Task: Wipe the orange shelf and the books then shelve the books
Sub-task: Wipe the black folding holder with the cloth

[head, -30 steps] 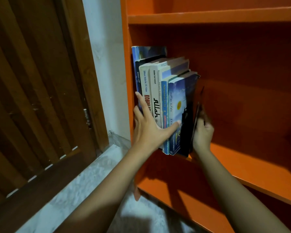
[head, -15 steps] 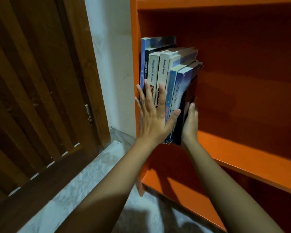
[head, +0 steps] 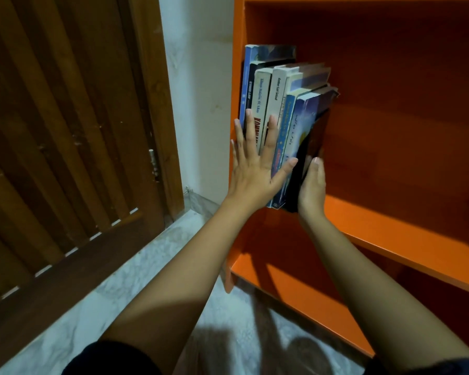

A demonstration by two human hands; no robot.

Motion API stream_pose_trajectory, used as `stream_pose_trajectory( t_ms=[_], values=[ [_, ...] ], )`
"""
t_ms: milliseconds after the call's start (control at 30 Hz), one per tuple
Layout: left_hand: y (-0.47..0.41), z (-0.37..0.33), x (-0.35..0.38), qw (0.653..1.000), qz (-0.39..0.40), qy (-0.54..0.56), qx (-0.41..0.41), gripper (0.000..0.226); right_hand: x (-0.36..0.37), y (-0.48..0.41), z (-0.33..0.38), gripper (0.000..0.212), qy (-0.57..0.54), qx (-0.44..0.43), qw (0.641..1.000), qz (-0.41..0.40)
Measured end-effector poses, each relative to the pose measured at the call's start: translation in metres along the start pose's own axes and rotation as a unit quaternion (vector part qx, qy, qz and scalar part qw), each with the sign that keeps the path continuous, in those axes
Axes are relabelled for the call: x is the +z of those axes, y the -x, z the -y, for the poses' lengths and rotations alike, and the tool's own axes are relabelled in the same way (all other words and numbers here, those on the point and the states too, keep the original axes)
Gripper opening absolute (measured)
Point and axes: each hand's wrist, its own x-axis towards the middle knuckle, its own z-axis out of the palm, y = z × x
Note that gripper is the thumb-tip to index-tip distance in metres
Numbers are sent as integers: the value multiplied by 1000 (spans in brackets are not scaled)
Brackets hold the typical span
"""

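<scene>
Black book [head: 310, 155] now pushed in; both hands [head: 255, 169] flat on books [head: 279, 104].

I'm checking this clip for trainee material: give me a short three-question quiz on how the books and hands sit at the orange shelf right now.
1. True or false: the left hand lies flat, fingers spread, on the spines of the row of books.
2. Which end of the orange shelf are the books packed against? A) the left side wall B) the right side wall C) the middle
3. Fill in: the right hand presses on the outer face of the ____ book at the right end of the row.

Key: 1 true; 2 A; 3 dark (black).
</scene>
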Motion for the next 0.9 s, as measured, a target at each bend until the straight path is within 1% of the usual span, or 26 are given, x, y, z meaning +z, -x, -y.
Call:
stream_pose_trajectory(
  t_ms=[33,100,200,267,367,467,567,633,733,800,900],
  values=[
    [2,-2,-4,1000,12,-2,-3,81,-1,5,3,57,15,-2,1000,6],
    [6,-4,-10,999,32,-4,-11,82,-6,14,10,49,43,-16,999,6],
    [11,-8,-17,998,58,-20,-19,83,-15,28,13,44,84,-25,996,-2],
    [17,-10,-23,996,79,-35,-18,84,-18,37,17,42,96,-19,995,2],
    [29,-13,-33,991,127,-29,-20,88,-25,53,20,36,120,-1,993,19],
    [47,-11,-41,984,172,-30,-31,82,-31,76,19,27,149,-16,988,35],
    [75,0,-44,979,198,-21,-53,68,-36,106,2,16,193,-25,979,56],
    [103,14,-42,971,221,-22,-82,63,-35,127,-17,13,225,-11,971,82],
    [155,44,-32,952,264,-29,-154,56,-25,153,-58,15,258,32,955,140],
    [193,68,-22,929,300,-49,-211,55,-18,169,-89,12,275,75,934,213],
    [252,102,-6,889,348,-44,-296,55,-8,194,-134,9,297,162,889,308]
  ],
)
